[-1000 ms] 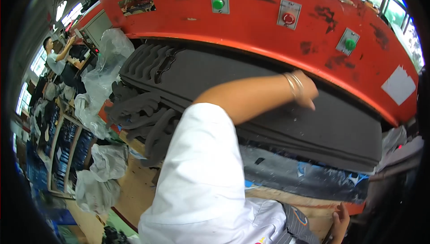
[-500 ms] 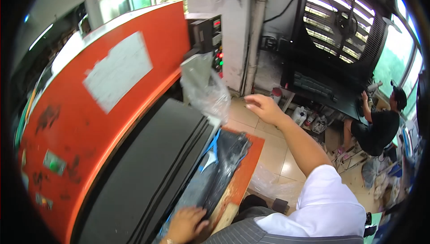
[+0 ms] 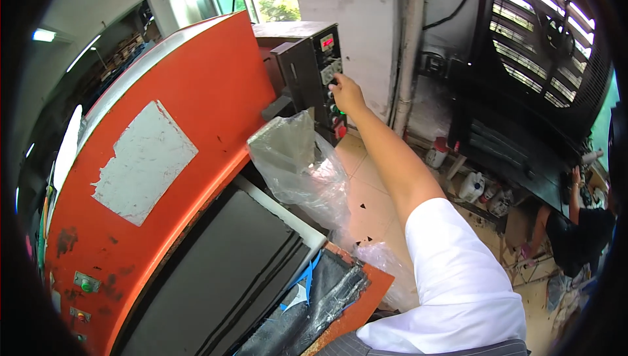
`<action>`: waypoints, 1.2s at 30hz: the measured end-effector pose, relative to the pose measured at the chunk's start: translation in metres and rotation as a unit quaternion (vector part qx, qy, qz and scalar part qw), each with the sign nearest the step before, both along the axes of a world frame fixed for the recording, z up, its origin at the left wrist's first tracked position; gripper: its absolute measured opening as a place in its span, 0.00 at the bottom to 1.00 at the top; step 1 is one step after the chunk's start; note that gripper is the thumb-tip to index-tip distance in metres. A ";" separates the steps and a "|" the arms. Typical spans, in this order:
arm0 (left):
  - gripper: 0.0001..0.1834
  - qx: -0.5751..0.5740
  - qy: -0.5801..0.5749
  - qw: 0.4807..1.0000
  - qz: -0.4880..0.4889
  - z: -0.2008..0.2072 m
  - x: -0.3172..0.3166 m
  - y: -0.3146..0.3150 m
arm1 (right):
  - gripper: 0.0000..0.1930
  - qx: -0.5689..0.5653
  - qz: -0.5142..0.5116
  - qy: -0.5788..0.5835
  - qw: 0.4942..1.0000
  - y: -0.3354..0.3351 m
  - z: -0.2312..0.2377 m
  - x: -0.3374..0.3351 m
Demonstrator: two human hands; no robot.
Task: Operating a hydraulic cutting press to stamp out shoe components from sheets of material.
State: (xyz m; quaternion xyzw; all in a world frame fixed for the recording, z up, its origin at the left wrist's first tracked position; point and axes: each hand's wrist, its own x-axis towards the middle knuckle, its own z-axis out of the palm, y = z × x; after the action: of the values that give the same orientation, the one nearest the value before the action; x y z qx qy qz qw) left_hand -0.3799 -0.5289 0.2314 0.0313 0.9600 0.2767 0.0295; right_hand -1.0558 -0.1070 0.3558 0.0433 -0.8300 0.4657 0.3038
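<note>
My right hand (image 3: 350, 96) reaches forward to the dark control box (image 3: 306, 71) at the end of the orange machine (image 3: 226, 62). Its fingers are curled together at the panel's front, among small switches and lit buttons; the exact part they touch is hidden. Just above the hand glows a red display (image 3: 327, 43). A red button (image 3: 339, 132) sits lower on the same panel. Below my forearm, a clear plastic bag (image 3: 304, 166) hangs at the machine's end. My left hand is out of view.
A black belt (image 3: 216, 271) runs out from under the orange hood. Beside it, dark plastic sheeting (image 3: 327, 294) covers an orange side shelf. White jugs (image 3: 471, 187) stand on the floor at right. A person (image 3: 579, 238) works at a dark bench farther right.
My right hand has moved forward from open air to the control panel, and its fingers have curled. My left hand has gone from the sheeting out of view. The view has turned left.
</note>
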 end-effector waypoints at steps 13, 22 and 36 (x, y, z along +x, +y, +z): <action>0.11 -0.057 -0.012 0.992 0.114 0.000 0.028 0.018 | 0.16 0.014 -0.122 0.073 0.990 -0.001 -0.022 -0.075; 0.06 -0.093 0.032 0.989 0.115 0.008 0.034 0.019 | 0.15 0.006 -0.133 0.070 0.989 -0.006 -0.024 -0.078; 0.11 -0.153 0.027 0.981 0.117 0.001 0.040 0.029 | 0.19 -0.076 -0.050 -0.052 0.994 -0.039 -0.045 -0.115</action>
State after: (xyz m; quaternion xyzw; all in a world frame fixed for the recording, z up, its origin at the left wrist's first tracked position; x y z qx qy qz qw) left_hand -0.3397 -0.5001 0.2322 -0.0791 0.9884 0.1272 -0.0247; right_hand -1.1704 -0.1463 0.3108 -0.0455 -0.8078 0.5137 0.2854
